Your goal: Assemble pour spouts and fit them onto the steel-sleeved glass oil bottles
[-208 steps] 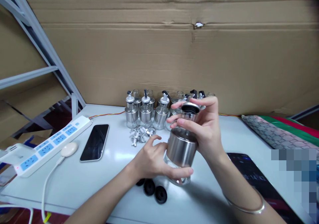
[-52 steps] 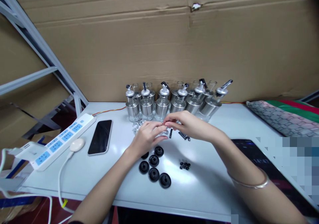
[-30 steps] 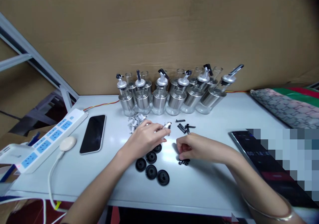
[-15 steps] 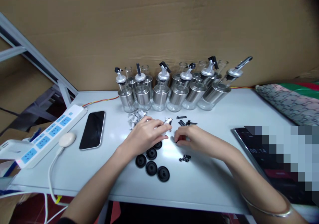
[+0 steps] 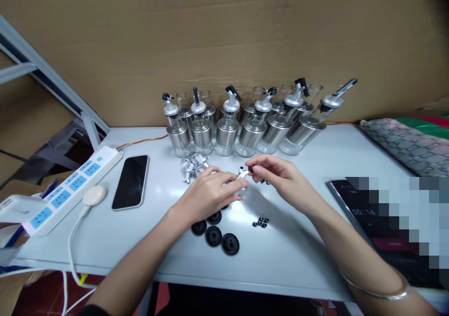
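Note:
My left hand [image 5: 214,189] is closed around a silver pourer spout [image 5: 242,179], whose tip points up and to the right. Between the thumb and forefinger of my right hand [image 5: 280,175] is a small black plug [image 5: 250,169], held right by the spout's tip. Loose silver spout parts [image 5: 192,166] lie in a pile left of my left hand. Below it are several round black caps [image 5: 230,244], one partly hidden by the hand. A cluster of small black plugs [image 5: 261,222] rests below my right hand, which mostly covers some black levers [image 5: 265,181].
Several glass-and-steel bottles [image 5: 227,133] stand along the back, the front ones topped with pourers. A phone [image 5: 130,182] and a power strip [image 5: 75,187] with a white cable lie left. A tablet-like timer [image 5: 358,213] and a patterned cloth [image 5: 396,143] are at right.
My right hand has risen from the table with a small black plug and come up to the spout's tip. My left hand has shifted slightly right, tilting the spout.

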Action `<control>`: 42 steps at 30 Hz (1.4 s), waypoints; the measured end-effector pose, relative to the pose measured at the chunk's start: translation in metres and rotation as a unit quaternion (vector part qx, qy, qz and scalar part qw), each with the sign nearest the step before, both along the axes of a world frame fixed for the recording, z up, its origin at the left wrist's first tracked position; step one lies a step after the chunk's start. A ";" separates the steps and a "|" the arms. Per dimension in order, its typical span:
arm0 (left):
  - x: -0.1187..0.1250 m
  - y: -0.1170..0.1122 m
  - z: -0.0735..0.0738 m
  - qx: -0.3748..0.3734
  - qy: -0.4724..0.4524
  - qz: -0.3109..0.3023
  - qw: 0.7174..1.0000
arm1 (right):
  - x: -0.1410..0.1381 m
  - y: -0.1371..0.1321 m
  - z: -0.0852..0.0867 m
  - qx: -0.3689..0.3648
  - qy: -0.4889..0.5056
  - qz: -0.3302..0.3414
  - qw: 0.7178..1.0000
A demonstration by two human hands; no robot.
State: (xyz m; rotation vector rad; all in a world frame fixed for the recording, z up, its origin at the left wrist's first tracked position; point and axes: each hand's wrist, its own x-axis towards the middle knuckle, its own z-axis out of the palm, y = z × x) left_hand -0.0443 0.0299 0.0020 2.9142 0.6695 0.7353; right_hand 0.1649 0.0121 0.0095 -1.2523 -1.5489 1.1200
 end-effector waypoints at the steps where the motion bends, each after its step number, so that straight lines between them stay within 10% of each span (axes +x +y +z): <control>1: 0.000 0.000 0.000 -0.002 -0.002 -0.002 1.000 | 0.000 0.000 0.000 -0.008 0.015 0.007 1.000; 42: 0.001 0.000 -0.002 -0.003 -0.080 0.002 0.997 | -0.018 -0.006 -0.006 -0.136 0.211 0.045 0.967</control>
